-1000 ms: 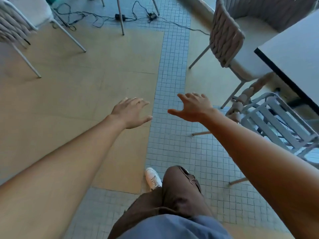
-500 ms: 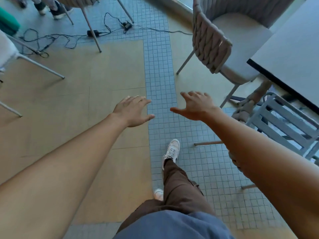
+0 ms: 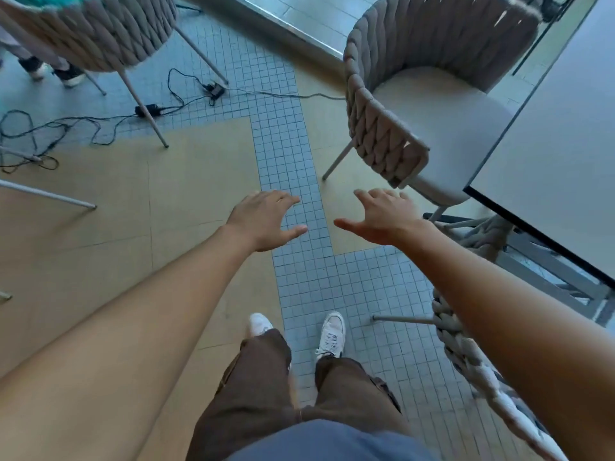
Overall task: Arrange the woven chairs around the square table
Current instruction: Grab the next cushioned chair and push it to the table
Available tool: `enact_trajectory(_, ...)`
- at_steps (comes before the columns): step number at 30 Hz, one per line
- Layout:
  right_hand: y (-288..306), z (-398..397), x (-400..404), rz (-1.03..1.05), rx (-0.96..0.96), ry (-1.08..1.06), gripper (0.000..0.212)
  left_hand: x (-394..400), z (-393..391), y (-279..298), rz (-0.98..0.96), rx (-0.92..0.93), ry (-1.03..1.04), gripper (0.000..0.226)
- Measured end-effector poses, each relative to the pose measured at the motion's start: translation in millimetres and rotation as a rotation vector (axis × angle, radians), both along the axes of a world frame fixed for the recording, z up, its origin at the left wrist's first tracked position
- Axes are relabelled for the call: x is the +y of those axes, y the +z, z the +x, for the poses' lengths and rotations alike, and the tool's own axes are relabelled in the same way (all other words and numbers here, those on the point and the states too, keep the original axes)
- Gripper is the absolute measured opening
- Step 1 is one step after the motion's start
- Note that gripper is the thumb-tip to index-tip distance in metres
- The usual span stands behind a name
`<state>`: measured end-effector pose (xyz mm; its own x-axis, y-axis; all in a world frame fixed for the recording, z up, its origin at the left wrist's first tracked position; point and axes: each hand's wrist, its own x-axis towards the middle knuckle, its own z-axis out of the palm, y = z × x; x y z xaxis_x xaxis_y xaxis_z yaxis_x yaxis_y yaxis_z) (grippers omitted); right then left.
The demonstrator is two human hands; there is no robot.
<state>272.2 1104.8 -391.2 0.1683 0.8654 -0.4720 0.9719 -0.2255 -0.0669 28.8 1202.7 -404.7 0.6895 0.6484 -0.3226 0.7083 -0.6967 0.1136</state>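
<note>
The square table with a pale top and dark edge fills the right side. A woven chair with a light seat cushion is tucked at its far-left side. Another woven chair stands partly under the table at lower right, mostly hidden behind my right forearm. A third woven chair stands apart at the upper left. My left hand and my right hand are stretched out over the floor, fingers spread, holding nothing. My right hand is just short of the tucked chair's back.
Black cables and a power adapter trail over the tiled floor at upper left. Chair legs jut in from the left edge. Another person's shoes show behind the upper-left chair. A window sill runs along the back.
I have stepped forward: the chairs and table have come closer and lower in view. Both hands stay open and spread, holding nothing.
</note>
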Motion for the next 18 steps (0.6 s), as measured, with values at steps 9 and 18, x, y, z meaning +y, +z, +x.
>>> enact_trajectory(9,16.3,25.3,92.0,0.041,-0.012,-0.222,0.094,135.6,25.2,6.9,0.018,-0.01,-0.188,0.078)
enact_trajectory(18,20.0,21.6,166.0,0.082,0.038,-0.495,0.089,252.7,46.3,11.0,0.012,0.03,-0.409,0.08)
